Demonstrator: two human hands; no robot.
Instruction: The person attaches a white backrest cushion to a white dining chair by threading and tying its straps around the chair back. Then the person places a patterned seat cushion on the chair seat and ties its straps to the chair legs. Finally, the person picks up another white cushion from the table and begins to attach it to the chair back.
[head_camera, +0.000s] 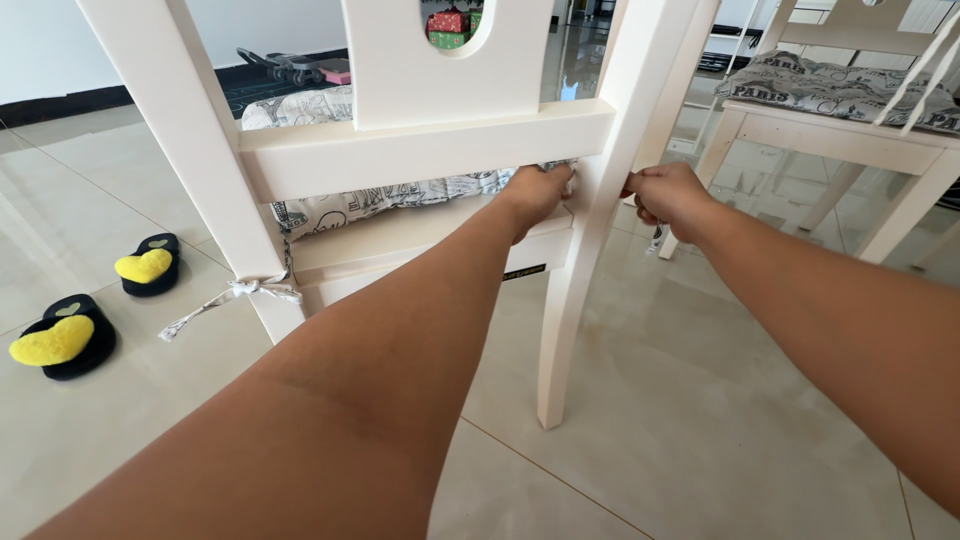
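Note:
A cream wooden chair (420, 150) stands in front of me, seen from behind. A grey printed seat cushion (380, 200) lies on its seat. My left hand (540, 190) reaches under the back rail and pinches the cushion's corner tie at the right back post (590, 230). My right hand (668, 197) is on the other side of that post, fingers closed on the other end of the tie, whose loose end (655, 240) dangles below. At the left post a tie (235, 297) is knotted in a bow.
Two black slippers with yellow fluffy tops (60, 340) (148, 265) lie on the tiled floor at left. A second cream chair with a matching cushion (850, 90) stands at right. Wrapped boxes (450, 25) show through the chair back's hole.

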